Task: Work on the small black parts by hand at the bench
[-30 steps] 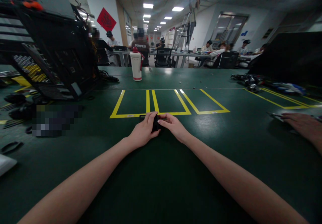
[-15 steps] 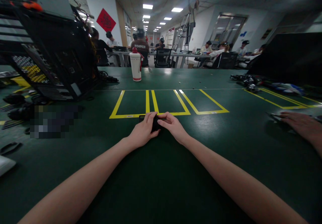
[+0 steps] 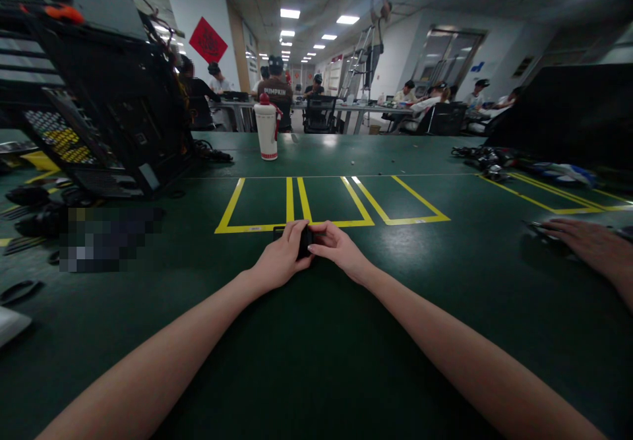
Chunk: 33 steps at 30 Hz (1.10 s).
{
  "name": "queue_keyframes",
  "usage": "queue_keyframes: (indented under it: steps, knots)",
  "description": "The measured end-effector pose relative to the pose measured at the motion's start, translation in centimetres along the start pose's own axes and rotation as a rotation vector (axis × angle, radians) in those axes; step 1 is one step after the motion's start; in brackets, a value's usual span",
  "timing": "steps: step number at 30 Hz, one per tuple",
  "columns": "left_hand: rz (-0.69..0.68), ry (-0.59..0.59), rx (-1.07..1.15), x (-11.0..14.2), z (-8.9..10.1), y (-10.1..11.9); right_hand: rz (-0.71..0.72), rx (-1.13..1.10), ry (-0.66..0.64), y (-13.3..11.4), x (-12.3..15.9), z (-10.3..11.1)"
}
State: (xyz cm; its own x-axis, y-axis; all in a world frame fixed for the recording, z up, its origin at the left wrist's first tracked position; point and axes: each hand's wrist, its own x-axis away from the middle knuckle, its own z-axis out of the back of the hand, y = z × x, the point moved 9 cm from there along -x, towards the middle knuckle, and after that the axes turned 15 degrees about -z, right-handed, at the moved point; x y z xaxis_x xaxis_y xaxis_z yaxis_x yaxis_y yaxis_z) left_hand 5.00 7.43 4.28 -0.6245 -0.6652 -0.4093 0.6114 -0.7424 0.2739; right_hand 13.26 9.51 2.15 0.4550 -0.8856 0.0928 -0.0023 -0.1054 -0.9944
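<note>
A small black object (image 3: 305,242), dark and boxy with a slotted edge at its left, is between my two hands on the green table (image 3: 316,334). Its kind is hard to make out. My left hand (image 3: 284,255) is closed round its left side, fingers over the top and thumb at the near side. On the right, my right hand (image 3: 339,249) pinches its edge with thumb and fingertips. The fingers hide most of the object. It lies just at the near edge of the yellow tape outlines (image 3: 336,223).
A white bottle (image 3: 268,130) with a red lid stands beyond the tape. At left is an open black computer case (image 3: 113,110) with cables. Another person's hand (image 3: 588,245) rests on a dark item at right, near a black screen (image 3: 568,110). People sit at tables behind.
My right thumb has shifted slightly on the black object's edge. My left hand keeps its hold, nearly still, and the object stays in place.
</note>
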Motion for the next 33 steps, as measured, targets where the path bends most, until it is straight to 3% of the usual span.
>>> queue_keyframes:
  steps: [9,14,19,26,33]
  knots:
    - [-0.014,0.007,0.011,0.02,0.10,0.09,0.032,0.044,0.094,-0.12,-0.28,0.45]
    - [-0.013,0.007,0.018,0.02,0.11,0.10,-0.031,0.069,0.059,0.51,-0.57,0.50]
    - [-0.003,0.000,0.021,0.04,0.10,0.03,0.009,0.024,-0.014,0.12,-0.17,-0.02]
    - [0.009,-0.012,0.026,0.00,0.17,0.13,0.028,0.044,0.085,-0.39,0.03,0.35]
    - [0.012,-0.004,-0.001,-0.01,0.10,-0.02,-0.019,0.039,0.067,0.36,-0.44,0.60]
